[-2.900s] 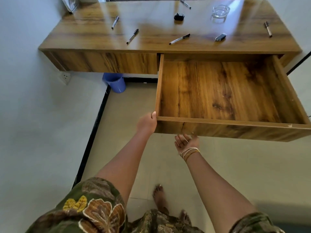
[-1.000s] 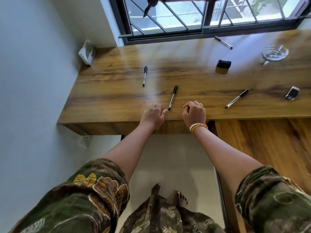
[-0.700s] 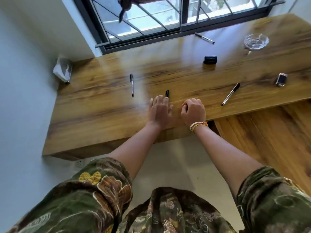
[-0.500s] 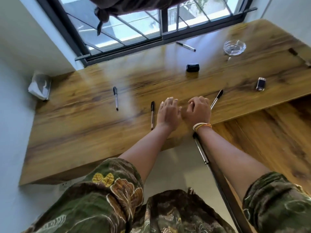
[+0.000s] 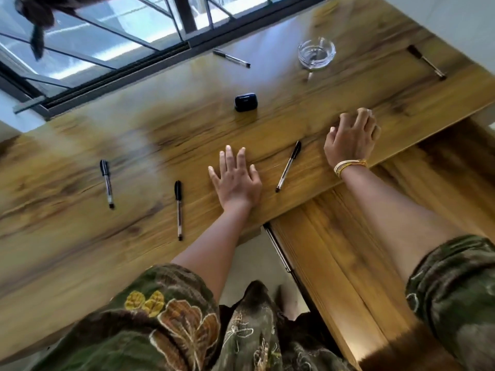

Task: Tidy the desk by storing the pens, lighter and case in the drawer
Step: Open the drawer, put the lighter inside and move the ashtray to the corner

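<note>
Head view: a person leans over a wooden desk (image 5: 80,236) under a window (image 5: 107,36)
Left hand (image 5: 237,180): spread flat on the desk near its front edge, fingers splayed, gripping nothing
Right hand (image 5: 352,137): fingers curled down onto the desktop, bangles (image 5: 349,166) on the wrist; whether it has closed on anything I cannot tell, as the fingers hide what is under them
Lighter: not seen anywhere on the desk; it may be under the right hand, hard to say
Pen one (image 5: 288,166): lying slantwise between the two hands, touching neither
Pen two (image 5: 178,209): just left of the left hand, pointing toward the front edge
Pen three (image 5: 107,183): further left, well apart from the hands
Pen four (image 5: 231,58): far back, beside the window frame
Pen five (image 5: 427,62): far right corner, blurred
Case (image 5: 245,102): small and black, mid-desk, beyond both hands
Ashtray (image 5: 316,53): clear glass, at the back right
Drawer (image 5: 348,263): pulled out below the desk's right part, under the right forearm; the part in sight holds nothing
</note>
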Tool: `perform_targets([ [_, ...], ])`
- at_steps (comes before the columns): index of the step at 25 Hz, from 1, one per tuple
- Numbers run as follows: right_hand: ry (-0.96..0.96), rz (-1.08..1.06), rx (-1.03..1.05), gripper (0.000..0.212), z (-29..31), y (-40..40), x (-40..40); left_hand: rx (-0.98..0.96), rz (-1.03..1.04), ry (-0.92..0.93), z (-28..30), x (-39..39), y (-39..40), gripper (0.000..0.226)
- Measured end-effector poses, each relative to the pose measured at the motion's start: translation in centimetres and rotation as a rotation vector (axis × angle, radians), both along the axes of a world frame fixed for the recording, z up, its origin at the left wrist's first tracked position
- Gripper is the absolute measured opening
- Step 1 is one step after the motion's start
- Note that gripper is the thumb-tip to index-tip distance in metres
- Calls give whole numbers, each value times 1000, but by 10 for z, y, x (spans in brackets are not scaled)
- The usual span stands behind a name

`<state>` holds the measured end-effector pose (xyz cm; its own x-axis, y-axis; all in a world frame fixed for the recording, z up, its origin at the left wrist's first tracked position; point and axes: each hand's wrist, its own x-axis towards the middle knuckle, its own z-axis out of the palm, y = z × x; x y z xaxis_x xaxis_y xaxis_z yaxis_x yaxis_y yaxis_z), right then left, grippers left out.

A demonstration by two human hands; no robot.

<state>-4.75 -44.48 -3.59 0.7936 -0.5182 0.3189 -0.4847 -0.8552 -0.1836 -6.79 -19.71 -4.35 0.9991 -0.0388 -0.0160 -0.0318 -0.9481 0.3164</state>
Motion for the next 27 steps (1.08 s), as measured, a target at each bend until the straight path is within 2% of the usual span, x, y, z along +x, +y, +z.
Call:
perform_targets([
  [4,46,-115,89,41,-10,-11,12,-2,23,-11,-1,-1,1,56],
  [6,32,-144,99,37,-10,-16,16,-1,26,-14,0,0,1,56],
  [9,-62,-148,122,28,-9,-22,16,-1,29,-22,-1,-2,-1,55],
  [13,-171,-127,180,31,-7,-8,2,-16,30,-36,-2,-2,0,55],
  [16,-244,-43,259,25,-14,12,-24,-17,25,-42,-1,-6,0,54],
  [21,-333,250,244,26,-29,62,-101,-26,-54,-33,3,-25,4,55],
  [25,-265,336,218,29,-57,87,-167,-1,-126,-11,0,-44,11,57],
  [27,-163,321,226,26,-69,86,-189,17,-140,2,-1,-48,15,58],
])
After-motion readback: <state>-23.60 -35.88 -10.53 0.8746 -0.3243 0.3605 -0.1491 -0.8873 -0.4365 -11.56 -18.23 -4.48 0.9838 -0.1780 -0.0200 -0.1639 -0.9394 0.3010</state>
